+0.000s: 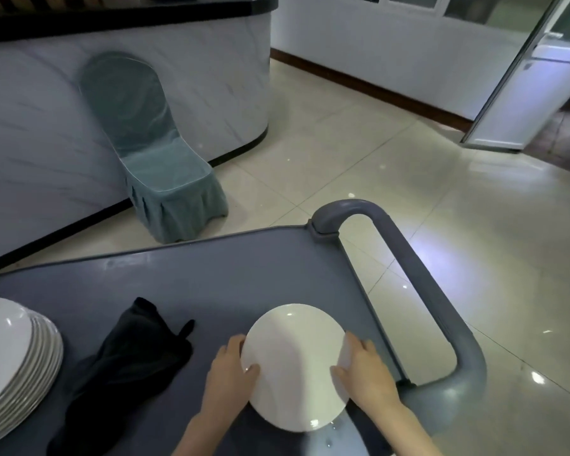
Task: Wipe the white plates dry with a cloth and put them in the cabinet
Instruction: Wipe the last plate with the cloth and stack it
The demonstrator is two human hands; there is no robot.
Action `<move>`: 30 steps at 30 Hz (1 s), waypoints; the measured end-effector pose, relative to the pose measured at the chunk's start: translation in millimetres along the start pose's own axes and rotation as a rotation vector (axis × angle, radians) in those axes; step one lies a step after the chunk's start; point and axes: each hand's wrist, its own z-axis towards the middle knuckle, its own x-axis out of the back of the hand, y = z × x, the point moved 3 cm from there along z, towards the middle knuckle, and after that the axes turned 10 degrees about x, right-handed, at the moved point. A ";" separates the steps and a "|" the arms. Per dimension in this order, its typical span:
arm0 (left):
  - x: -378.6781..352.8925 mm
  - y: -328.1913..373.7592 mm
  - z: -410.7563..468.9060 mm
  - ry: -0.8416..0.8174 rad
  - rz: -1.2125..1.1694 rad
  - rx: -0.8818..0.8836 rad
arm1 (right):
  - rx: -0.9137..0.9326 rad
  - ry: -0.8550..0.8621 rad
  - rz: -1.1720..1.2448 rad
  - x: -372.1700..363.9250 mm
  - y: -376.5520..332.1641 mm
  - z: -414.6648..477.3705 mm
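We record one white plate (pixel 293 366) over the near right part of a grey service cart top (pixel 218 278); whether it touches the surface we cannot tell. The left hand (pixel 231 373) grips its left rim and the right hand (pixel 366 373) its right rim, each with the thumb on the upper face. The hands are apart, with the plate between them.

A dark cloth (pixel 129 366) lies crumpled on the cart, left of the plate and not touching it. A stack of white plates (pixel 10 357) stands at the cart's left edge. The cart handle (pixel 435 307) loops to the right. A faint mark (pixel 129 262) near the far rim is too blurred to read.

A teal-covered chair (pixel 158 159) stands against a marbled counter (pixel 40 120) on the tiled floor (pixel 392 192).
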 end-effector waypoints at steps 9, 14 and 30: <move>8.9 -4.4 -7.5 0.015 -0.206 0.063 | -0.016 0.117 0.399 3.0 1.7 2.6; 43.5 -20.6 -13.6 0.047 -0.286 0.049 | -0.006 0.149 0.843 -10.5 -21.6 -2.4; 141.8 -183.5 -44.5 0.700 -0.148 0.195 | -0.052 0.141 1.159 -64.6 -141.0 -0.9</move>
